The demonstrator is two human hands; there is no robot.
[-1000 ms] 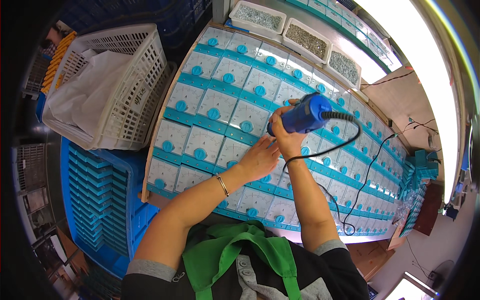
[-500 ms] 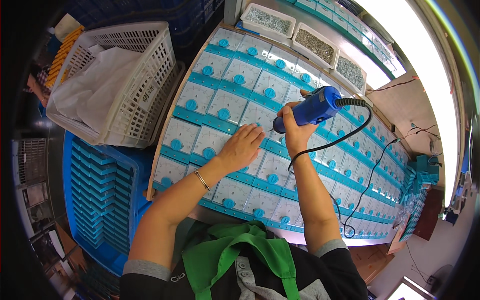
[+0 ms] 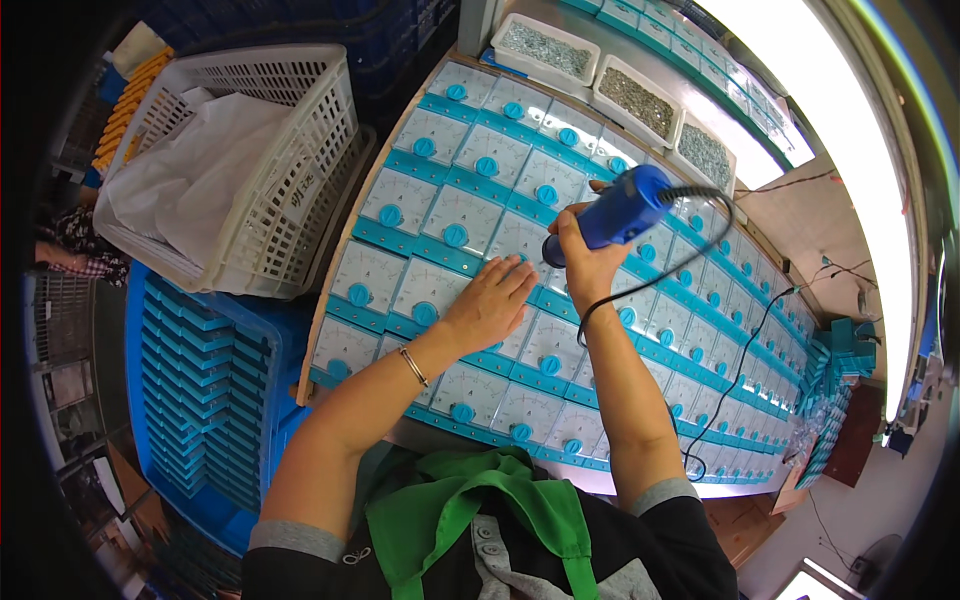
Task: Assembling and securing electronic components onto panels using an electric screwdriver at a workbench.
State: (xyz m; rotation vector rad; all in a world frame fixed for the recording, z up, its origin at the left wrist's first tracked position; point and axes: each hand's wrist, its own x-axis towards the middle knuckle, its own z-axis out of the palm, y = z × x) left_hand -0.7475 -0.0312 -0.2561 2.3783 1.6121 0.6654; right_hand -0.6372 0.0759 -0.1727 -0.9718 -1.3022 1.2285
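My right hand [image 3: 592, 256] is wrapped round a blue electric screwdriver [image 3: 622, 214] with a black coiled cord. The tool leans with its nose down over the rows of panel meters; its tip is hard to make out. Beside it my left hand [image 3: 492, 302] lies palm down on the meters, fingers stretched out, with its fingertips close to the tool's nose. Each panel meter [image 3: 460, 212] has a white scale face, a teal lower strip and a round teal knob. A meter under my left hand is partly hidden.
Three white trays of small metal parts, one being a tray of brownish pieces [image 3: 636, 100], line the far edge. At left a white basket [image 3: 330, 130] stands above a blue crate [image 3: 268, 400] of stacked teal parts. A black cable [image 3: 740, 375] crosses the meters at right. Another person's arm [image 3: 62, 258] shows far left.
The screwdriver has tipped a little more upright in my right hand. My left hand keeps its place on the meters. The other person at far left has shifted.
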